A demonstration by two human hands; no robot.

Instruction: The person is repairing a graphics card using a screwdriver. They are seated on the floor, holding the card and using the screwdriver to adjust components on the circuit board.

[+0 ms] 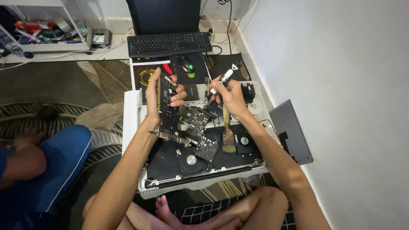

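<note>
The left hand point(158, 99) is closed around a black expansion card point(167, 111), held upright on edge above the opened computer case point(204, 172) — its metal bracket pointing down. Just beside it, the right hand point(230, 97) grips a black-and-white screwdriver point(223, 79) and a paintbrush point(228, 136) — bristles hanging over the case. The case lies on the floor against the white wall point(341, 85), with a keyboard point(169, 44) beyond.

A single head-worn camera looked steeply down from the seated person's own eye level, close over both forearms and an opened computer chassis point(204, 174) on the floor. It faced forward toward a keyboard point(169, 44) and monitor point(164, 16) against the far wall, with a white wall point(341, 85) close on the right.
</note>
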